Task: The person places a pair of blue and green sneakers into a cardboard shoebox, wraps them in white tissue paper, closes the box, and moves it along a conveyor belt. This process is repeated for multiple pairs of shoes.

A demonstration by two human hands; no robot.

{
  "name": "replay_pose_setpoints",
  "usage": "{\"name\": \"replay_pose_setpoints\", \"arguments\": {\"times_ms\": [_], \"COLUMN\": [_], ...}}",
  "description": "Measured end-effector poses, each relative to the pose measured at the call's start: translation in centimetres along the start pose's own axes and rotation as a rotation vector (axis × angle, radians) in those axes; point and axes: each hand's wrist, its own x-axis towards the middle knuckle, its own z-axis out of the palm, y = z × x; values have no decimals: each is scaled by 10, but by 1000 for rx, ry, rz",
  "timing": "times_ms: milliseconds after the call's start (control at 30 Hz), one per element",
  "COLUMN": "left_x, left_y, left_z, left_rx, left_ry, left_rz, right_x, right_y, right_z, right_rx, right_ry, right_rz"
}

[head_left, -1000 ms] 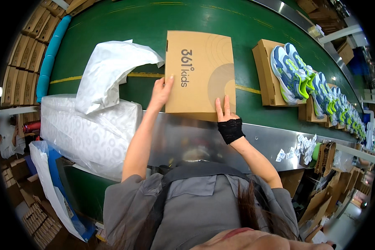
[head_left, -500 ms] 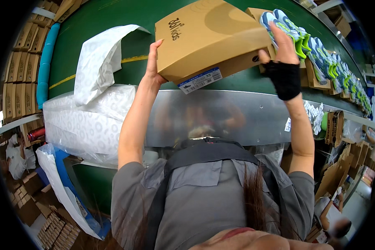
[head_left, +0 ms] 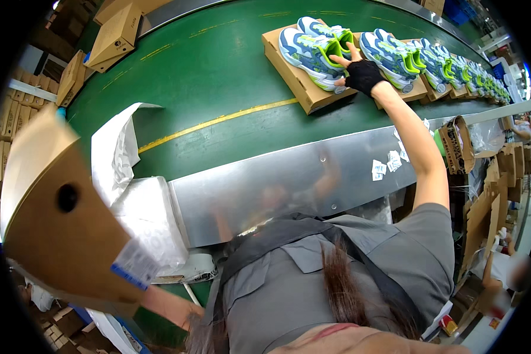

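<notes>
A closed brown cardboard shoebox (head_left: pixel 71 218) is tilted up at the far left, large and close. My left hand (head_left: pixel 154 300) holds it from below; the fingers are hidden behind the box. At the upper middle, my right hand (head_left: pixel 360 74), in a black fingerless glove, reaches over a pair of blue, white and lime sneakers (head_left: pixel 307 50). Its fingers are spread at the lime heel openings, apparently touching them. These sneakers rest on a brown shoebox (head_left: pixel 304 88) on the green belt.
More sneakers (head_left: pixel 389 53) on boxes line the green belt (head_left: pixel 200 76) to the right. Patterned white tissue paper (head_left: pixel 115 147) lies left of the metal ledge (head_left: pixel 253 183), which carries small white packets (head_left: pixel 389 162). Closed boxes (head_left: pixel 115 38) stand at the upper left.
The closed shoebox, earlier between both hands over the belt, has swung to the far left with my left hand. My right hand has let go of it and moved to the sneakers.
</notes>
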Motion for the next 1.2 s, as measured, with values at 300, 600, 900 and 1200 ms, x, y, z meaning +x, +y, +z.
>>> {"name": "replay_pose_setpoints", "arguments": {"times_ms": [300, 600, 900, 1200], "left_x": [-102, -44, -51, -75], "left_y": [65, -39, -264, -289], "left_z": [-75, -68, 120, 166], "left_rx": [-66, 337, 1098, 1183], "left_ry": [535, 226, -1071, -1588], "left_rz": [100, -217, 280, -357], "right_x": [52, -42, -115, -11], "right_y": [-10, -97, -205, -75], "right_z": [-32, -68, 20, 107], "right_rx": [167, 388, 252, -287], "right_ry": [-66, -40, -303, -30], "right_rz": [-154, -547, -840, -16]}}
